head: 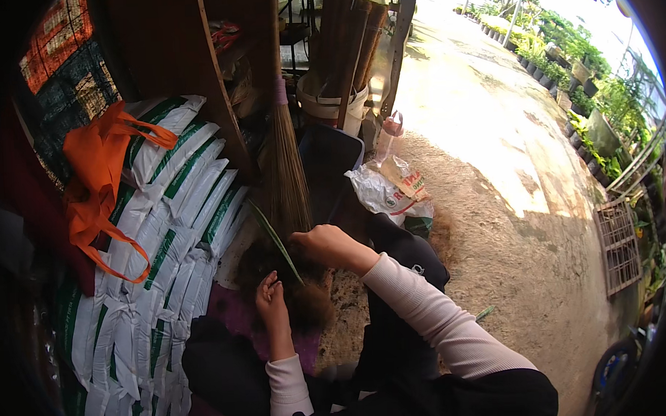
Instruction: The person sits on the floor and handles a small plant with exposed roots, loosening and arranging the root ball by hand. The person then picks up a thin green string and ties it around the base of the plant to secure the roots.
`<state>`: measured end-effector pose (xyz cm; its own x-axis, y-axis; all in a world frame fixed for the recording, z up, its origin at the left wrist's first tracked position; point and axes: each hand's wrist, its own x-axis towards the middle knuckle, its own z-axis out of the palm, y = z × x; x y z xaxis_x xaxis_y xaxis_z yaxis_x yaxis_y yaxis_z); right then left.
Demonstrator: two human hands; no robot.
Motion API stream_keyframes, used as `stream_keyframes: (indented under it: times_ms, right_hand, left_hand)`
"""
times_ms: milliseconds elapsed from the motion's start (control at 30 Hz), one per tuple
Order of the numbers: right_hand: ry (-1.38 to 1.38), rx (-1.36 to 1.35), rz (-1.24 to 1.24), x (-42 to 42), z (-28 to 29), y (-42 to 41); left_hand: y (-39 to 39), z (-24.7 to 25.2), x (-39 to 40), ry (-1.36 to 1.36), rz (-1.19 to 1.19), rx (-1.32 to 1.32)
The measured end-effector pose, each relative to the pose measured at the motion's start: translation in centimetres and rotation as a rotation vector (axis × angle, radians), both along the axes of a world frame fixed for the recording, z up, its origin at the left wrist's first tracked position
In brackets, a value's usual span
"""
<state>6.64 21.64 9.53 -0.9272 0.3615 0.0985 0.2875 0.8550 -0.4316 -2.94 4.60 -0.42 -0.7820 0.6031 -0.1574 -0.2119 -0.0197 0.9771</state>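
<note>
A long green leaf with pale edges (278, 244) stands slanted, its lower end at a clump of brown fibre (313, 307). Beside this clump, my left hand (273, 299) is held with its fingers loosely bent and the thumb apart; nothing shows in it. On the other side of the leaf, my right hand (334, 246) reaches over a dark fibrous heap (252, 263) with fingers curled down. Whether the fingertips pinch anything is hidden. Purple sheeting (307, 346) lies under the fibre, between my knees.
Stacked white-and-green sacks (164, 252) rise at left, an orange bag (98, 166) draped over them. Ahead are a stick broom (288, 160), a dark bin (331, 153) and a white bucket (321, 106). A crumpled printed plastic sack (384, 187) lies by my right knee.
</note>
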Motion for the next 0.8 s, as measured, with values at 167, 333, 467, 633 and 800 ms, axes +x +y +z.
stream_keyframes:
  times_ms: [167,333,467,633,800]
  right_hand:
    - [0.098,-0.057,0.081,-0.2,-2.0,0.3]
    - [0.229,-0.194,0.084,-1.9,-0.7,-1.9]
    - [0.444,-0.548,0.029,-3.3,-0.5,-4.4]
    - [0.55,-0.833,-0.148,-4.8,-0.8,-4.6]
    - [0.482,-0.76,-0.091,-6.5,-2.5,-5.8]
  left_hand:
    - [1.3,1.2,1.2,0.06,-0.141,0.022]
    - [2.2,1.7,2.3,0.12,-0.133,0.139]
    - [1.3,-4.3,3.0,-0.037,-0.269,0.452]
    - [1.1,-1.4,4.8,-0.289,-0.23,0.352]
    - [1.5,-1.2,3.1,0.039,-0.131,0.327]
